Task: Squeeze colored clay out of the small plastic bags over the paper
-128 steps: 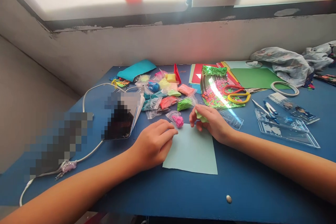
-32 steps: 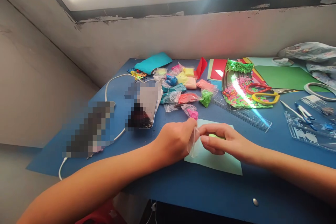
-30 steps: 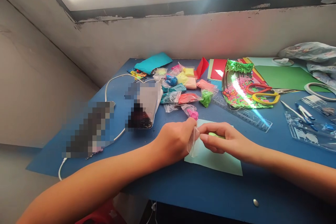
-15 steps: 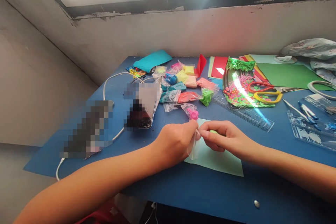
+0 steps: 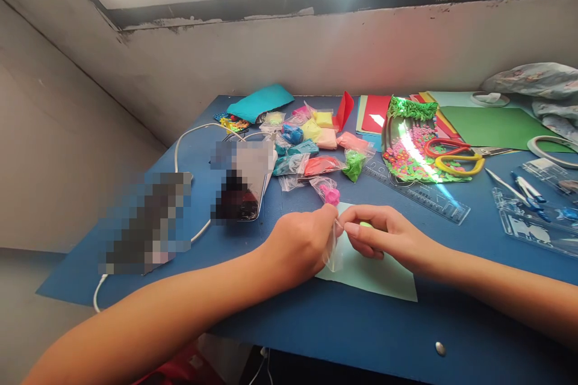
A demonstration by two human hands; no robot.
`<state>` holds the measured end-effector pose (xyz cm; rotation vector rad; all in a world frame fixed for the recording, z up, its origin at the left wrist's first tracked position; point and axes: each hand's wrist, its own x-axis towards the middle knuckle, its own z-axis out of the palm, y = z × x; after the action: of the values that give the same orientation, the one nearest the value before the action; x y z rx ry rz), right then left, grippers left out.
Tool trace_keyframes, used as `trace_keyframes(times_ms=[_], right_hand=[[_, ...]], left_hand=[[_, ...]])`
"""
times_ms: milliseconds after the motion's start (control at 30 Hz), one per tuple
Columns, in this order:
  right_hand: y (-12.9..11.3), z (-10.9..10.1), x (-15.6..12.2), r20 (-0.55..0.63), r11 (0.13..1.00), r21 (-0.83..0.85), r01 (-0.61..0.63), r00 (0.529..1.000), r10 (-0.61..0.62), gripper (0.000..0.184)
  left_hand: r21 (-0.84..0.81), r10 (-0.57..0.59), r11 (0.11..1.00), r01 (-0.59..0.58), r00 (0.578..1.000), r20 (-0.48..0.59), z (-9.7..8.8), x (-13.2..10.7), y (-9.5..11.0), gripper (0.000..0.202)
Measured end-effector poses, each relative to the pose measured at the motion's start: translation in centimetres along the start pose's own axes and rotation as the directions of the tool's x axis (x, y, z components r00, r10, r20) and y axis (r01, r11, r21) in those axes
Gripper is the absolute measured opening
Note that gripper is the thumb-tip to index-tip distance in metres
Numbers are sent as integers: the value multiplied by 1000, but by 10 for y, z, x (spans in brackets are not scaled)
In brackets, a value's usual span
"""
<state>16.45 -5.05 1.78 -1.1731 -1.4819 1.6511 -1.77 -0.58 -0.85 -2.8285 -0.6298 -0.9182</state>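
My left hand (image 5: 303,243) is closed around a small clear plastic bag (image 5: 333,257), whose end hangs below the fingers. The fingertips of my right hand (image 5: 377,231) meet the bag's edge beside my left thumb. Tucked in the curled right hand is a lump of light green clay (image 5: 366,225), mostly hidden by the fingers. Both hands are above a pale green sheet of paper (image 5: 383,280). Just beyond my left hand lies a bag with pink clay (image 5: 332,196).
Bagged clay in several colours (image 5: 323,165) lies farther back. At right are a clear ruler (image 5: 433,201), scissors (image 5: 458,163), a flower-patterned pouch (image 5: 406,144), coloured paper (image 5: 497,123) and a compass (image 5: 526,189). Phone-like devices (image 5: 246,201) with white cables lie left.
The hands keep almost the same hold at the bag, with only slight finger movement. The whole view has shifted a little.
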Motion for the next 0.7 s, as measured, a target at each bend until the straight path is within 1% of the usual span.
trace_keyframes(times_ms=[167, 333, 433, 533, 700], right_hand=[[0, 0, 1, -7, 999, -32, -12, 1000, 12, 46], [-1, 2, 1, -15, 999, -31, -19, 1000, 19, 48], [-3, 2, -1, -16, 999, -35, -24, 1000, 24, 46], [-3, 2, -1, -35, 995, -96, -2, 999, -1, 40], [-4, 2, 1, -75, 958, -275, 83, 991, -107, 31]], left_hand=[[-49, -23, 998, 25, 999, 34, 1, -1, 0, 19], [-59, -21, 998, 23, 999, 27, 0, -1, 1, 19], [-46, -14, 999, 15, 1000, 27, 1, -1, 1, 20], [-31, -9, 999, 10, 1000, 26, 1, -2, 0, 19], [-7, 27, 1000, -26, 999, 31, 0, -2, 0, 18]])
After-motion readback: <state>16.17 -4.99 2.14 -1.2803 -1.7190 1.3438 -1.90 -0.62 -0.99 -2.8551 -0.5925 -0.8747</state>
